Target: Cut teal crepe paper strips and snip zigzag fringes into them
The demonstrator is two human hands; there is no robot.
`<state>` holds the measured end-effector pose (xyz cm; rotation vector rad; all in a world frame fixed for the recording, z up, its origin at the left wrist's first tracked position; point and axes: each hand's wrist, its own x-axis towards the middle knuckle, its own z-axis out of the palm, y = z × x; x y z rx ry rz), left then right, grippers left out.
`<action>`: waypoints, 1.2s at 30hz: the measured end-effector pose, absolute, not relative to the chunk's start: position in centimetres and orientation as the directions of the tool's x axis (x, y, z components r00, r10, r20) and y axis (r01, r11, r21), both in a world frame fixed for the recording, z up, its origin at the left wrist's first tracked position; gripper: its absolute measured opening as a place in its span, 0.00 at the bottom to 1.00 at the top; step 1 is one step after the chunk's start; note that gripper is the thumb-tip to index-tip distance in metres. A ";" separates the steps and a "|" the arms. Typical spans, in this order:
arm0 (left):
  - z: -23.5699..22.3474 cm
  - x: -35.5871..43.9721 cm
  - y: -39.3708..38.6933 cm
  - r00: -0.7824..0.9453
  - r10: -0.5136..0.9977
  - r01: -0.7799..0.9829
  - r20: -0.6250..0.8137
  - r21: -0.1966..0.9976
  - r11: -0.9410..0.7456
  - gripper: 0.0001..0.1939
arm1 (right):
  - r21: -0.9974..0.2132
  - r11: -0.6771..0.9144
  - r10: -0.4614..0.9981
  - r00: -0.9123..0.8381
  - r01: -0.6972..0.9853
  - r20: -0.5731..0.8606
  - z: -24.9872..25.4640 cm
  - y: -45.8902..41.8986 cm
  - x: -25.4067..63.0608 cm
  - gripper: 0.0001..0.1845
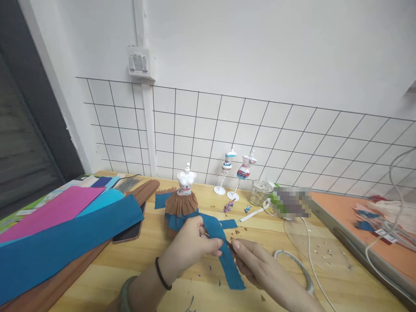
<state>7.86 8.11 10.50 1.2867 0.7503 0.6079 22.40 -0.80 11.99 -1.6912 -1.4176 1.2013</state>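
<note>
My left hand [195, 242] pinches a blue strip [232, 273] of paper or cloth; its lower end hangs down and its upper part reaches a small dress form. My right hand [256, 260] is closed on a thin dark pointed tool [229, 245], perhaps tweezers, whose tip meets the strip near my left fingers. The small white dress form [186, 178] stands just behind my left hand, wearing a gathered brown ruffle [182, 203] with a blue layer [173, 222] below it. A short blue piece [229, 224] lies behind the strip.
Coloured sheets [74, 242] and a phone [130, 232] lie at the left. Two small dress forms on stands [224, 173] [245, 169], a glass jar [260, 193] and a tape roll [307, 271] are at the back and right. Scraps are scattered across the wooden table [201, 294]. A white cable [313, 255] trails at the right.
</note>
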 end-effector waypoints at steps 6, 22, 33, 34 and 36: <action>10.9 7.9 7.9 0.632 0.759 0.013 -0.158 0.981 0.194 0.09 | -0.875 -0.221 0.971 0.008 0.430 -0.241 12.2 -0.8 22.3 0.25; 10.9 7.9 7.9 0.626 0.763 -0.029 -0.158 0.974 0.226 0.11 | -0.879 -0.213 0.973 0.008 0.426 -0.232 11.9 -0.8 22.2 0.25; 10.6 7.8 7.8 0.618 0.769 -0.110 -0.165 0.950 0.293 0.15 | -0.905 -0.217 0.973 0.006 0.367 -0.231 11.9 -0.7 22.1 0.21; 10.5 7.8 7.8 0.617 0.770 -0.120 -0.163 0.948 0.296 0.16 | -0.904 -0.222 0.973 0.017 0.364 -0.232 11.9 -0.7 22.1 0.21; 10.3 7.8 7.8 0.609 0.775 -0.131 -0.169 0.942 0.308 0.17 | -0.895 -0.225 0.974 0.052 0.385 -0.223 12.0 -0.8 22.0 0.21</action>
